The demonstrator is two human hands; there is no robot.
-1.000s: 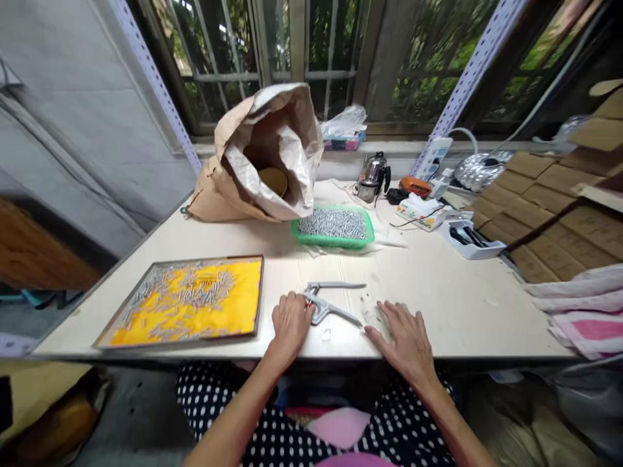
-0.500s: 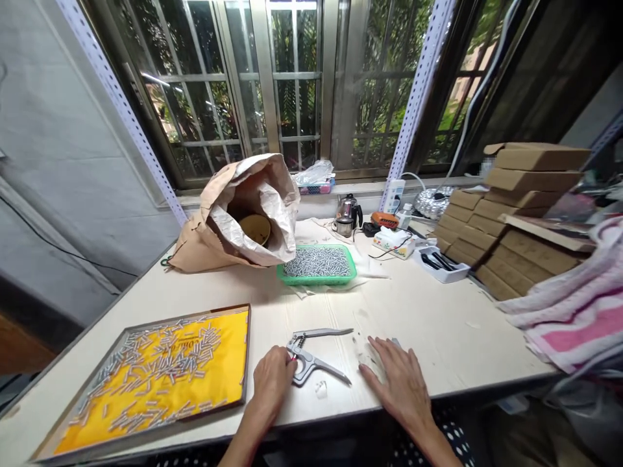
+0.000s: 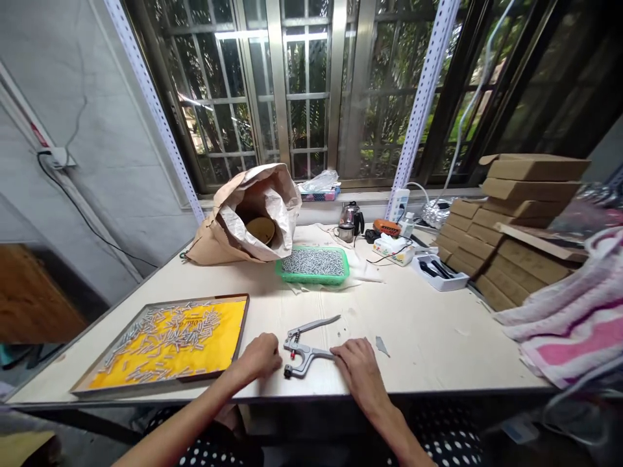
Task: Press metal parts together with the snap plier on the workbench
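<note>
Silver metal pliers (image 3: pixel 311 351) splayed on the pale table (image 3: pixel 428 350)

Fingers of the right hand (image 3: pixel 360 370) cover the lower handle's end, grip unclear; those of the left hand (image 3: pixel 261 355) curl just beside the pliers' head, any hold hidden.

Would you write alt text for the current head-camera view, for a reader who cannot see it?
A person's right hand touches one handle of a grey plier-like tool on a pale table; the left hand is beside it. A tray of small metal pieces lies left; a green basket of similar pieces stands behind.
</note>
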